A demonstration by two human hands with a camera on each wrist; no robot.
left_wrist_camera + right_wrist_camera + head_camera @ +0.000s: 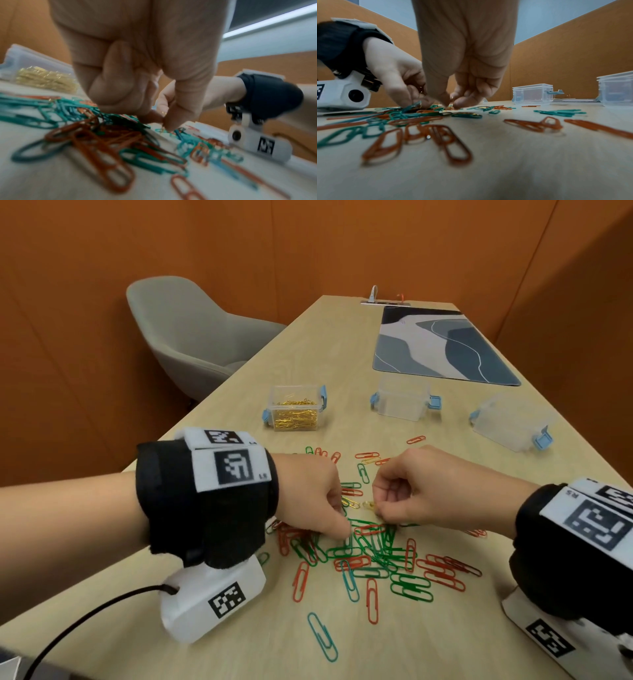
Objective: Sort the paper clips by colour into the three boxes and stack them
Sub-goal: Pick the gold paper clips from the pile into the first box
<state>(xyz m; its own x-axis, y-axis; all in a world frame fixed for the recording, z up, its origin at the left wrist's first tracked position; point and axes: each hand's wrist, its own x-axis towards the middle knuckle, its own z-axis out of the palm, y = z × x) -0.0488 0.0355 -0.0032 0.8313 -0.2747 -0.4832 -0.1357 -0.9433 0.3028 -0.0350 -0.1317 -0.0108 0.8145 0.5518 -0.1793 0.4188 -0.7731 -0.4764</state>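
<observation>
The right hand [467, 75] reaches down, fingertips [458, 103] at a scatter of green and orange paper clips [423, 119] on the bench [522, 169]; the left hand [397, 75] just beside; two clear boxes [532, 94] farther back.

Orange walls [308, 241] close in the room on all sides. A long light wooden table [329, 337] runs away from the viewer, and a grey padded chair [185, 337] stands beside its left edge, near the corner.
</observation>
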